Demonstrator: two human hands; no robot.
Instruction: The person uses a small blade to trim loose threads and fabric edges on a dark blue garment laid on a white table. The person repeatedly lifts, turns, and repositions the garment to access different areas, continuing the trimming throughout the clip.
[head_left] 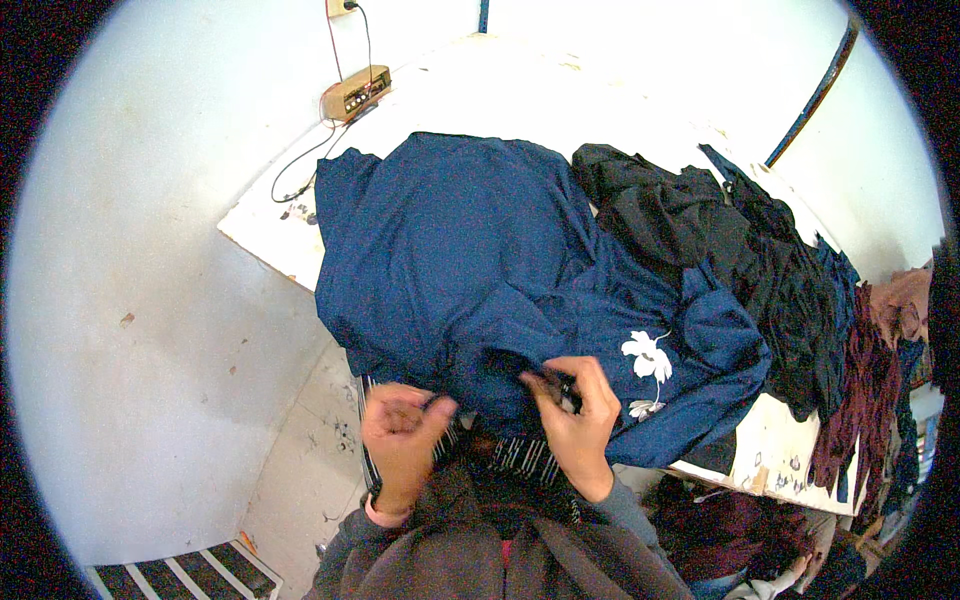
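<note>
A large navy blue garment (470, 230) with a white flower print (647, 358) lies rumpled over the table in front of me. Both hands are at its near edge, close to my body. My left hand (402, 435) is curled, thumb toward the fingers, slightly blurred; whatever it pinches, if anything, is hidden. My right hand (582, 415) is bent with thumb and forefinger close together over the cloth. Something small and dark with a shiny spot (566, 397) shows within its fingers, too small to name. Striped black-and-white fabric (528, 458) hangs between my forearms.
The white table (290, 245) carries a heap of black cloth (690, 215) at the right. Maroon garments (860, 400) hang over its right end. A brown box with cables (358, 93) stands at the back left. A person's hand (795, 570) shows at lower right.
</note>
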